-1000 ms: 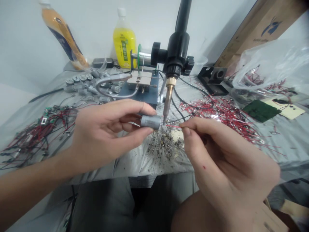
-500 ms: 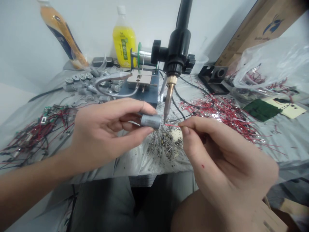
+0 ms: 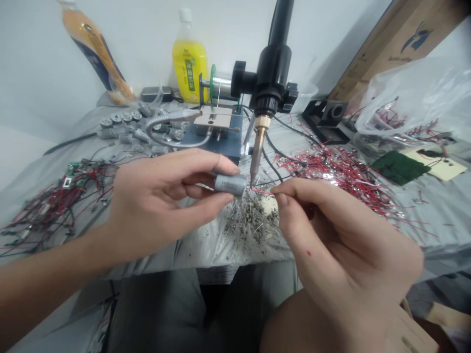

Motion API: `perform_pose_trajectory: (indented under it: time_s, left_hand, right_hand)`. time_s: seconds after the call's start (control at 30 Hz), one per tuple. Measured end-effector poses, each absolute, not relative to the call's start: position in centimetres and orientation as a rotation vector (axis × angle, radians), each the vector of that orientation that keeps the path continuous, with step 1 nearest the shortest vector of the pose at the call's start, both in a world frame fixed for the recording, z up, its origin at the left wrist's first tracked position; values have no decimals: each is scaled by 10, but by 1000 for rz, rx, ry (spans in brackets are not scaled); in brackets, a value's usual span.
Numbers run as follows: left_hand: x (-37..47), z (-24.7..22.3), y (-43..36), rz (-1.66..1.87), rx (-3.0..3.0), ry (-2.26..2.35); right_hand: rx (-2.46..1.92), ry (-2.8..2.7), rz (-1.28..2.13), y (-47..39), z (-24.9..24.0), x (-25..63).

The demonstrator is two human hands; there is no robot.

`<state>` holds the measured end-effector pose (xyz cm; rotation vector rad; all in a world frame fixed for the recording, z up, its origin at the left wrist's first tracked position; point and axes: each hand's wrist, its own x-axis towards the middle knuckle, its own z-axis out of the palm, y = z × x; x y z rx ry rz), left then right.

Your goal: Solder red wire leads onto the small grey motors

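Observation:
Between thumb and fingers, my left hand [image 3: 158, 201] grips a small grey cylindrical motor [image 3: 230, 185] lying on its side. Its terminal end points right, right beside the tip of a soldering iron [image 3: 258, 152] clamped upright, tip down. My right hand [image 3: 331, 235] pinches a thin red wire [image 3: 262, 191] with thumb and forefinger. The wire's left end reaches the motor's terminal end at the iron's tip; whether they are joined is too small to tell. A solder feeder [image 3: 213, 117] with a solder spool [image 3: 222, 87] stands behind the motor.
Solder scraps [image 3: 250, 220] litter the grey table cover below the iron. Several grey motors [image 3: 125, 130] sit at back left, with wired switches [image 3: 47, 206] nearer. Red wires [image 3: 331, 166] lie in a heap at right. Two bottles, one yellow [image 3: 190, 63], one orange [image 3: 95, 49], stand behind.
Almost nothing differs. Both hands keep the motor and the red wire at the iron's tip; my right hand has shifted very slightly.

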<state>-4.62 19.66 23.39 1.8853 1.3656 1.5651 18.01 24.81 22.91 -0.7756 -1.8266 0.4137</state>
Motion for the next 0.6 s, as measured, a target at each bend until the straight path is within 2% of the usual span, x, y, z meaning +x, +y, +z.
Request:
perform_pose_trajectory:
  time_s: [0.6]
  left_hand:
    - [-46,233,197,1561,1890,1350]
  right_hand:
    - [-746,-1848,367,250,228,181]
